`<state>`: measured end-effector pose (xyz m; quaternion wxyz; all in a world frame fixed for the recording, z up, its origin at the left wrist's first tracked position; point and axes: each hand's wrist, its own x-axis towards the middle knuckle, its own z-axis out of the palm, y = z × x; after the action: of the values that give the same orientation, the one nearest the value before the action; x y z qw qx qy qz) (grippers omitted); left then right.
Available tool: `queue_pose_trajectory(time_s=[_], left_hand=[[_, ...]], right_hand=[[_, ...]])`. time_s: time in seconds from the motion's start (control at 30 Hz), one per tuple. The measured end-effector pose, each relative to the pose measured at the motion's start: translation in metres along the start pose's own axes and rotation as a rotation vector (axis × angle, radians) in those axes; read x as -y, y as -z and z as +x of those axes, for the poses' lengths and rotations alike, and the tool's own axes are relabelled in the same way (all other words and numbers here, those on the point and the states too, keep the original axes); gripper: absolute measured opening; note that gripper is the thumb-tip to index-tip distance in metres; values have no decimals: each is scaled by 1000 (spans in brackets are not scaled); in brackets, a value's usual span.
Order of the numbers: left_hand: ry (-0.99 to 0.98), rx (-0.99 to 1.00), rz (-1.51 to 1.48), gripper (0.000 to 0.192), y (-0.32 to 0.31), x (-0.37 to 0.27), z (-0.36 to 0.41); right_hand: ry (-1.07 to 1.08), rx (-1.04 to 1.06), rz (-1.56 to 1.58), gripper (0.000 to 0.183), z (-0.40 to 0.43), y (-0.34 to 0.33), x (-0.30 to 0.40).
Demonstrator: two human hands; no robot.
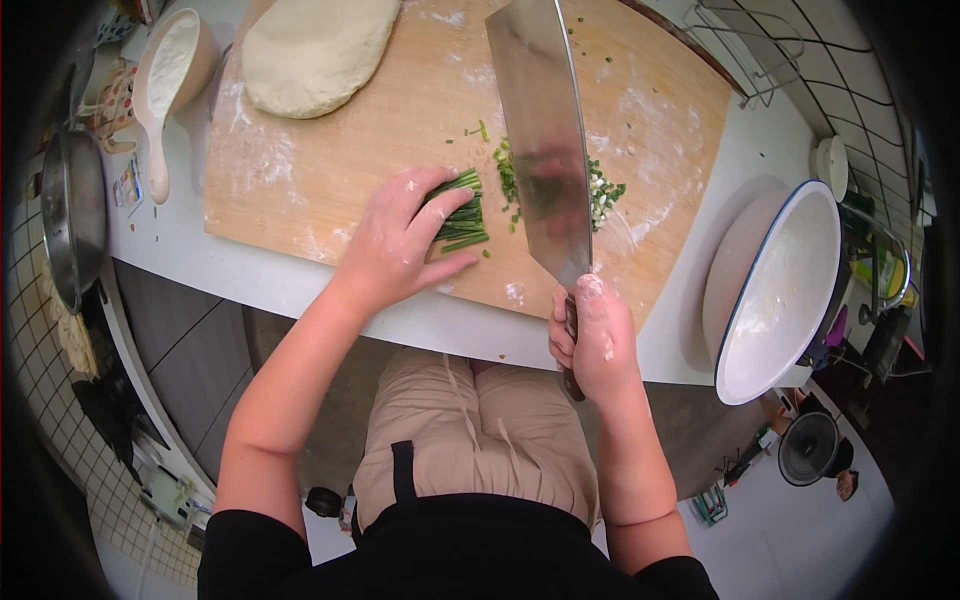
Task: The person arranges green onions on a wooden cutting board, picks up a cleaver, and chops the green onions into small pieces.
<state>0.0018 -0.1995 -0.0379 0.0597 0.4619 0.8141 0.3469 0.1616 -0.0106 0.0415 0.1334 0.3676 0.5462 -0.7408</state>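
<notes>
My left hand [405, 232], dusted with flour, presses a bundle of green scallions [463, 212] against the wooden cutting board [300, 202]. Its cut ends face right. In my right hand [600, 334] is a cleaver [541, 135], gripped by its dark handle, with the broad blade pointing away from me. Chopped scallion pieces [604, 196] lie on both sides of the blade, which hides part of the pile. Whether the blade touches the board I cannot tell. A flattened slab of dough [315, 56] rests at the board's far left.
Left of the board, a ladle-shaped scoop [158, 142] holds white flour. A metal bowl [75, 217] is at the far left. On the right, a white basin with a blue rim [780, 300] stands tilted near the counter edge. A wire rack [750, 56] is at the back right.
</notes>
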Motion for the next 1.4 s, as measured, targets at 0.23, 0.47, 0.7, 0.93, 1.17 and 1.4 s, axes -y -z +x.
queue_pose_trajectory(time_s=[0.23, 0.47, 0.7, 0.93, 1.17, 1.4], left_hand=[[-8, -67, -19, 45, -10, 6, 12], [-19, -191, -71, 33, -17, 4, 15], [-29, -138, -6, 30, -14, 4, 18], [-25, -142, -36, 30, -18, 7, 19], [-50, -131, -31, 29, -17, 7, 20], [-93, -107, 12, 23, -18, 10, 17]], right_hand=[[32, -15, -72, 38, 2, -2, 3], [-2, -13, -118, 37, 3, -14, 9], [-9, -9, -319, 34, 10, -20, 6], [17, -47, -369, 34, 19, -30, 4], [61, -49, -409, 35, 23, -31, 7], [26, -89, -578, 40, 21, -45, 14]])
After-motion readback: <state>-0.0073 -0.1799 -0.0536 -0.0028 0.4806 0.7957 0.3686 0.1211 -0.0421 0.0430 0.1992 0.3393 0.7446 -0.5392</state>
